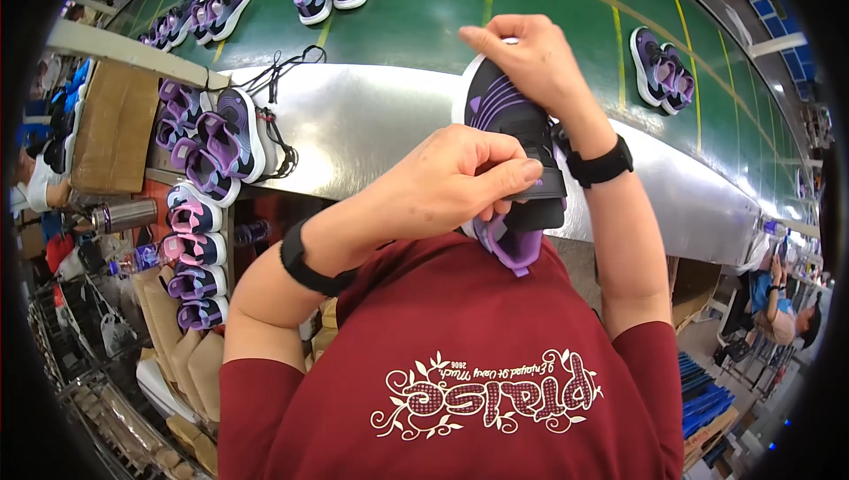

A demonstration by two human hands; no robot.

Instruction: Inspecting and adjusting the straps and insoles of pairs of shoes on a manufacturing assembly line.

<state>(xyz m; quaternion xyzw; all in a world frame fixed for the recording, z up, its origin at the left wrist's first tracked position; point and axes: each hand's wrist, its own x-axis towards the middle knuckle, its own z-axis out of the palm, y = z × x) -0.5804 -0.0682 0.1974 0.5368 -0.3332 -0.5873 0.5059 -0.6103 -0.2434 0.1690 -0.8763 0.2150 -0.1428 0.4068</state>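
A black sneaker (501, 107) with purple curved lines, a white sole and a lilac lining is held up before my chest, toe pointing away from me. My right hand (538, 63) wraps over its toe end, thumb stretched along the white sole edge. Closed at the shoe's middle, my left hand (455, 175) has its thumb pressed near the end of a wide black strap (550, 185). The left fingers are partly hidden, and so is what lies beneath them. The lilac heel collar (517, 248) hangs toward my shirt.
Behind a metal ledge (354, 118) runs a green conveyor belt (433, 3) bearing pairs of similar shoes (654, 73). More sneakers (217, 148) are stacked at left, beside black laces (281, 73). A cardboard box (113, 126) stands farther left. Another person (783, 312) is at far right.
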